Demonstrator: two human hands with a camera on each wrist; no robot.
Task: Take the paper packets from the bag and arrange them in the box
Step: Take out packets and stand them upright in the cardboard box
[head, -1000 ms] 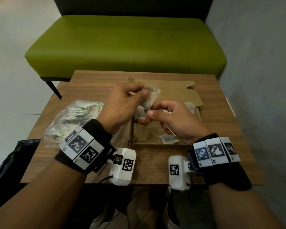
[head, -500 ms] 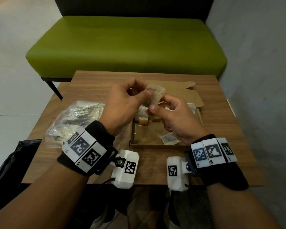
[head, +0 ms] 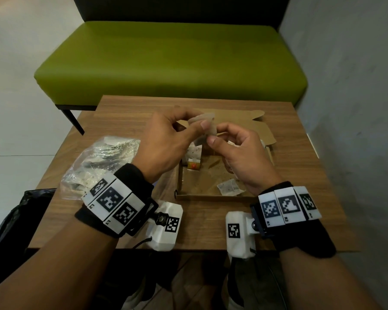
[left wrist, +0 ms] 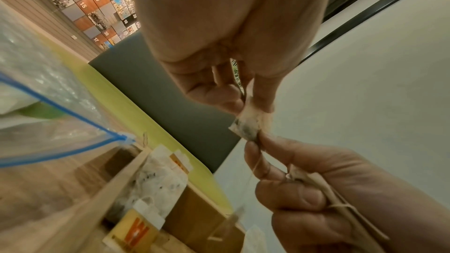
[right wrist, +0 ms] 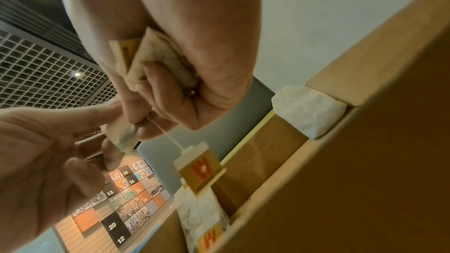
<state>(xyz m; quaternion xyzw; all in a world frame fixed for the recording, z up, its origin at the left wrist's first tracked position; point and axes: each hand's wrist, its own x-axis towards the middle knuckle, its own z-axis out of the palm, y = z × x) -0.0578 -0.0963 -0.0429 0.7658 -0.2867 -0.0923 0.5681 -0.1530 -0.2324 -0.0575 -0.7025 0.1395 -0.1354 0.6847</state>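
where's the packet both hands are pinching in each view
Head: packet upper centre, above the box.
Left wrist: packet centre, between fingertips of both hands.
Right wrist: packet centre left, between fingertips.
Shared landmark: orange tag.

The place looked like a café or a shop seating corner. A small wooden table (head: 126, 117) stood before a green padded bench (head: 166, 61) with a dark back. On a slatted wall (right wrist: 97, 224) hung numbered picture tiles (right wrist: 126, 199), and above was a white grid ceiling (right wrist: 36, 68).
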